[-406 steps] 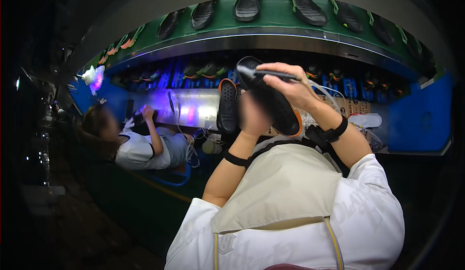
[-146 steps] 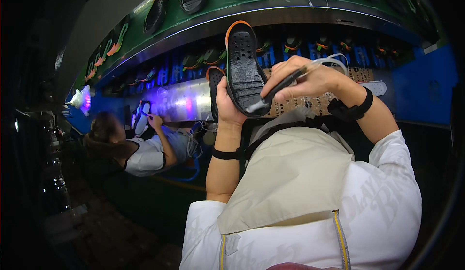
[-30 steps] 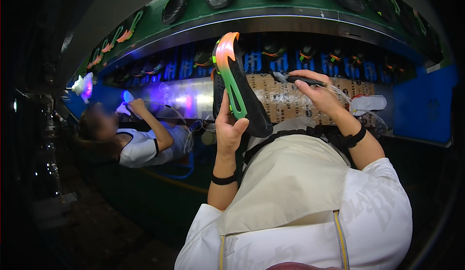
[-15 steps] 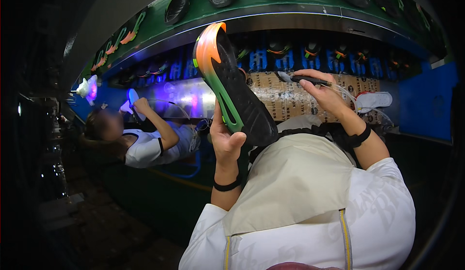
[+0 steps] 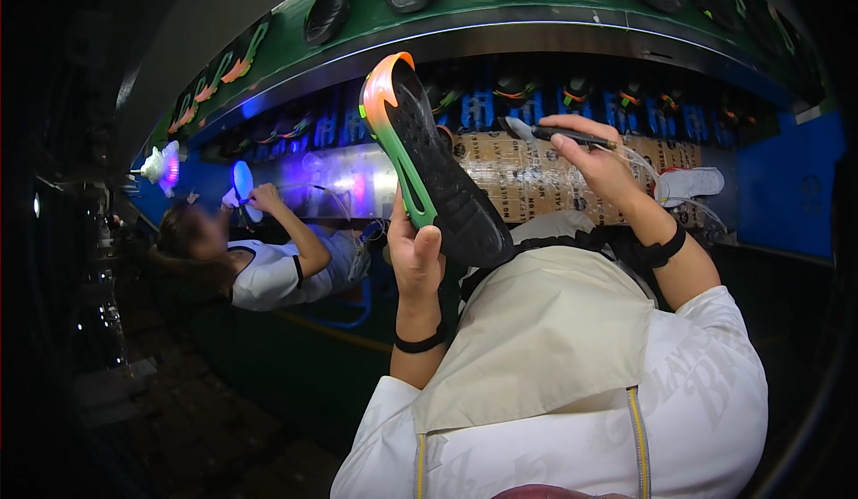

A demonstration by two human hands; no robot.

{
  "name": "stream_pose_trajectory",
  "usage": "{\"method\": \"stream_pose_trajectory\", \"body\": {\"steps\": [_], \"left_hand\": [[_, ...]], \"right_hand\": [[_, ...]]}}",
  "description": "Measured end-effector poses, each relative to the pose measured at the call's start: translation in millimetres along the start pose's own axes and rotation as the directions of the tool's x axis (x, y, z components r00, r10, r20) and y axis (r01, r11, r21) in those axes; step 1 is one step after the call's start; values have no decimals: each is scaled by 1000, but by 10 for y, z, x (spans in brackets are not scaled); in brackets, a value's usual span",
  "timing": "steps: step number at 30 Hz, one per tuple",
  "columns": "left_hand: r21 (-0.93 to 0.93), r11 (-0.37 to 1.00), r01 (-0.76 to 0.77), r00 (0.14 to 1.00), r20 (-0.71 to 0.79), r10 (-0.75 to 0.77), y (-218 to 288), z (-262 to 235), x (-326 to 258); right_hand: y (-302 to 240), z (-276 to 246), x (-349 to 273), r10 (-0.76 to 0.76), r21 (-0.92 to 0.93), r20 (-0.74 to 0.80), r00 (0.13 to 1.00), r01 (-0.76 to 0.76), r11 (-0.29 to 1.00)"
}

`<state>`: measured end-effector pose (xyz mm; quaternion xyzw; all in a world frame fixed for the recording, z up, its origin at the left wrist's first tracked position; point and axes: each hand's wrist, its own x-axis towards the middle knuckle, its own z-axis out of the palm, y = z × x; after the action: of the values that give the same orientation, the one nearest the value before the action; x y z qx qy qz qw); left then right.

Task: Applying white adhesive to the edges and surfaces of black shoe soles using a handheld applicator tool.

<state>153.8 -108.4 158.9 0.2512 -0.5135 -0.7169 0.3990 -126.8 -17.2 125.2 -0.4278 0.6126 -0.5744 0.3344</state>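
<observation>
A shoe sole (image 5: pixel 451 190), black on its face with an orange-to-green side edge, is gripped near its lower end by my left hand (image 5: pixel 416 262). It stands tilted in front of the bench, its orange end farthest from me. The thumb shows on the near side; the other fingers are mostly hidden behind the sole. My right hand (image 5: pixel 597 164) is closed around the dark handle of a brush (image 5: pixel 565 133) with a pale tip. A thin clear tube (image 5: pixel 642 164) runs from the handle's rear. The brush tip is to the right of the sole, apart from it.
Patterned brown cardboard (image 5: pixel 536 173) covers part of the bench. A white shoe-shaped piece (image 5: pixel 697 182) lies at its right. Beyond are shoes on blue holders (image 5: pixel 541 110) and a green belt (image 5: pixel 465 5) bearing several soles. A co-worker (image 5: pixel 277 271) handles a piece at left near a lamp (image 5: pixel 164 166).
The sole's far end has come slightly toward me and its side edge has turned away a little. The brush has moved slightly left and farther from me. The co-worker's piece has turned.
</observation>
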Motion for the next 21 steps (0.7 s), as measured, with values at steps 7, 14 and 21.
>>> {"method": "stream_pose_trajectory", "body": {"steps": [7, 14, 21], "left_hand": [[6, 1000, 21, 996, 91, -22, -143, 60, 70], [-81, 994, 77, 996, 50, -73, -230, 35, 64], [-354, 916, 189, 982, 64, -178, -163, -122, 48]], "right_hand": [[-293, 228, 415, -112, 286, -23, 993, 114, 951], [-254, 438, 563, -595, -402, -123, 794, 508, 762], [-148, 398, 414, -462, -223, -98, 881, 433, 873]]}}
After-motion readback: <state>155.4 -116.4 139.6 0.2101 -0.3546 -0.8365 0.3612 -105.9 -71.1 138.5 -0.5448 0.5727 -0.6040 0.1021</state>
